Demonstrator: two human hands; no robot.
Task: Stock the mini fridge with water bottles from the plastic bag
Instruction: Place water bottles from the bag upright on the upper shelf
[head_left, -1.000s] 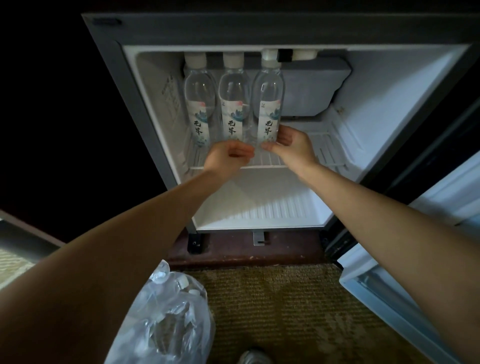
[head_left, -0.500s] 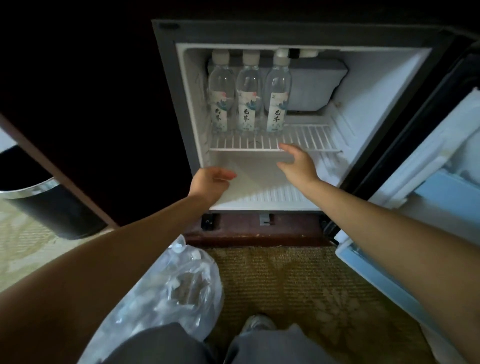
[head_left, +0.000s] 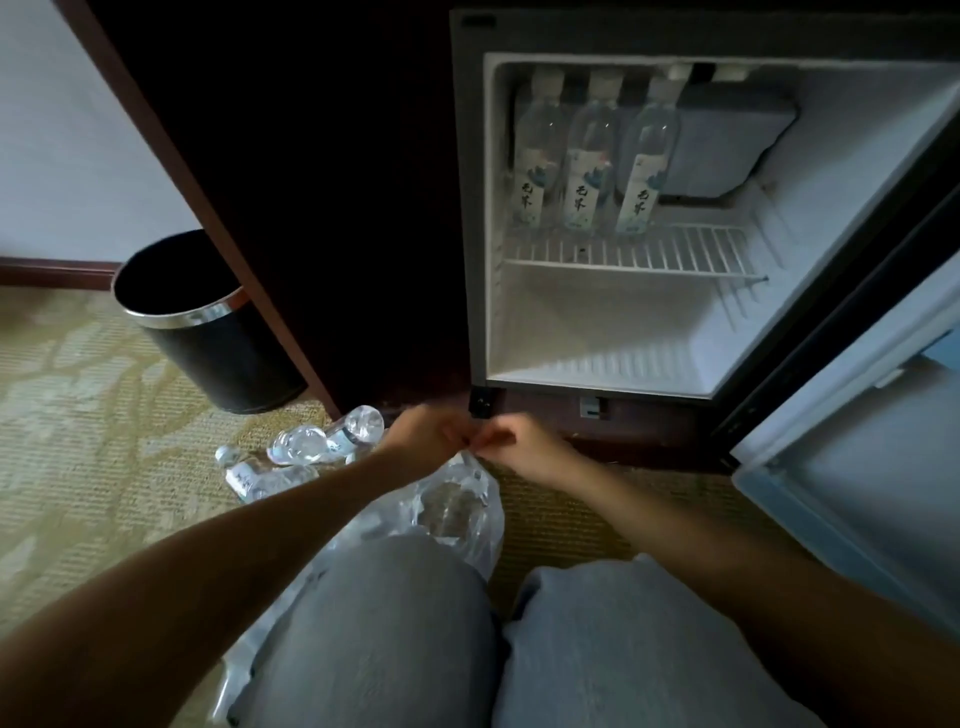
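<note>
The mini fridge (head_left: 857, 156) stands open, with three water bottles (head_left: 584, 166) upright in a row at the left of its wire shelf (head_left: 691, 254). On the carpet in front lies the clear plastic bag (head_left: 457, 509), with bottles showing through it. My left hand (head_left: 423, 434) and my right hand (head_left: 524, 444) meet just above the bag's top, both pinching its plastic. Three more bottles (head_left: 301, 449) lie loose on the carpet left of my hands. My knees hide the bag's lower part.
A black waste bin (head_left: 208, 327) with a metal rim stands at the left beside the dark wooden cabinet (head_left: 322, 208). The fridge door (head_left: 852, 457) hangs open at the right. Patterned carpet (head_left: 78, 415) covers the floor.
Both hands have drawn back out of the fridge and down to the bag, where they now grip its top. The view has shifted left and back, bringing the bin and loose bottles into sight.
</note>
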